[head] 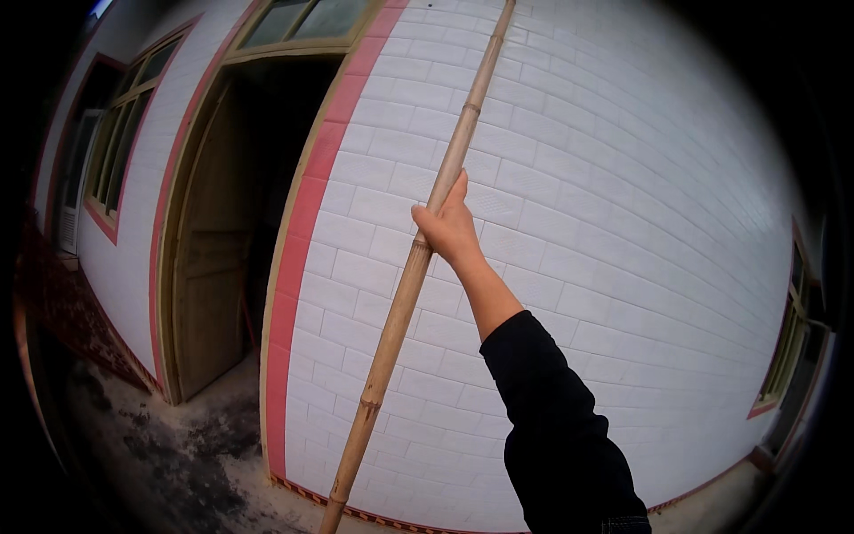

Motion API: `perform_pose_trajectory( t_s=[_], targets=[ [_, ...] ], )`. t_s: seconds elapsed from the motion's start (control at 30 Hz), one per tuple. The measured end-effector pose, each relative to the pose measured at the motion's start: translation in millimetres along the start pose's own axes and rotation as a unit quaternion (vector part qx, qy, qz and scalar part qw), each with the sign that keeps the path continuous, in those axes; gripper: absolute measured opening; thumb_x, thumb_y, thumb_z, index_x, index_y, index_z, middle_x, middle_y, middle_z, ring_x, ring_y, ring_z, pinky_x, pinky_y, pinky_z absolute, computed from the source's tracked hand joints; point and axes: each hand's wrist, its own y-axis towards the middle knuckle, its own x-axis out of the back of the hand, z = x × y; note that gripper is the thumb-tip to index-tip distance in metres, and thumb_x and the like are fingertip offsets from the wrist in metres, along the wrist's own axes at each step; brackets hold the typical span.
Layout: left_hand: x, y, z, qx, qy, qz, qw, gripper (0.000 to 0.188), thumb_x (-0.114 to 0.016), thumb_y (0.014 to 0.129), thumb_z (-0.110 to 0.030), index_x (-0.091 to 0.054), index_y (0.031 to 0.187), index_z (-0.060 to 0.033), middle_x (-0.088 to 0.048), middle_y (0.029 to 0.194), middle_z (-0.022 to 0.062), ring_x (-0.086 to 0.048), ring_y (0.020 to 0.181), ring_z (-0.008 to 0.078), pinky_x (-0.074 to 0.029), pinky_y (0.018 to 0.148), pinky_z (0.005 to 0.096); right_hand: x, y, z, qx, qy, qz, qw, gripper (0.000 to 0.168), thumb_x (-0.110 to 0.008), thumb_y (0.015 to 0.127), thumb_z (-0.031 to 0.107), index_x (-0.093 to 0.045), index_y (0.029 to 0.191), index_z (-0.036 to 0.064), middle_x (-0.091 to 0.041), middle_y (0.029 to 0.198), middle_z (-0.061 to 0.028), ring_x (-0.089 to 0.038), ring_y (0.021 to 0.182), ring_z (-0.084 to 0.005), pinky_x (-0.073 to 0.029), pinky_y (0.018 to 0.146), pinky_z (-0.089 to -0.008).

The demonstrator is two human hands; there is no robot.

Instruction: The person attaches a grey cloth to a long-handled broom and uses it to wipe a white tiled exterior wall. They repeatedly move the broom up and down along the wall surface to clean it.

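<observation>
A long bamboo pole runs steeply from the bottom edge of the head view, left of the middle, up to the top edge, tilted to the right. My right hand, at the end of a black sleeve, grips it just above one of its nodes, with the thumb on the left side. Behind the pole and the hand stands a wall of white tiles. Both ends of the pole lie outside the picture. My left hand is out of view.
Left of the pole is a doorway with a wooden door standing open inward, edged by a pink tile strip. Farther left is a barred window; another window is at the far right. The concrete floor has dark stains.
</observation>
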Motion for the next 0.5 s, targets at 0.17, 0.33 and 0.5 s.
perform_pose_trajectory(
  t_s=[0.17,0.33,0.5],
  targets=[
    [20,-27,32,0.036,0.002,-0.007,0.999,0.021,-0.068,0.077,-0.017,-0.057,0.082,0.0000,-0.054,0.059,0.0052,-0.054,0.053,0.0159,-0.045,0.047,0.0334,-27,-122,44,0.006,0.239,0.082,0.968,0.101,-0.058,0.079,0.017,0.019,0.142,0.000,-0.058,0.088,-0.0160,-0.062,0.076,-0.0246,-0.052,0.069,-0.0345],
    [27,-26,32,0.042,0.019,0.011,0.999,0.021,-0.068,0.076,-0.016,-0.057,0.083,0.0008,-0.055,0.059,0.0051,-0.055,0.053,0.0150,-0.046,0.048,0.0328,-14,-185,48,-0.019,0.268,0.094,0.959,0.103,-0.060,0.080,0.017,0.021,0.142,0.002,-0.058,0.085,-0.0140,-0.062,0.076,-0.0224,-0.052,0.068,-0.0338],
    [20,-14,17,0.032,0.022,0.023,0.999,0.022,-0.067,0.076,-0.016,-0.057,0.083,0.0017,-0.055,0.060,0.0051,-0.055,0.053,0.0141,-0.047,0.049,0.0322,-2,-138,27,-0.024,0.230,0.051,0.971,0.100,-0.061,0.082,0.020,0.015,0.145,0.004,-0.058,0.094,-0.0151,-0.061,0.078,-0.0218,-0.052,0.068,-0.0326]
  ],
)
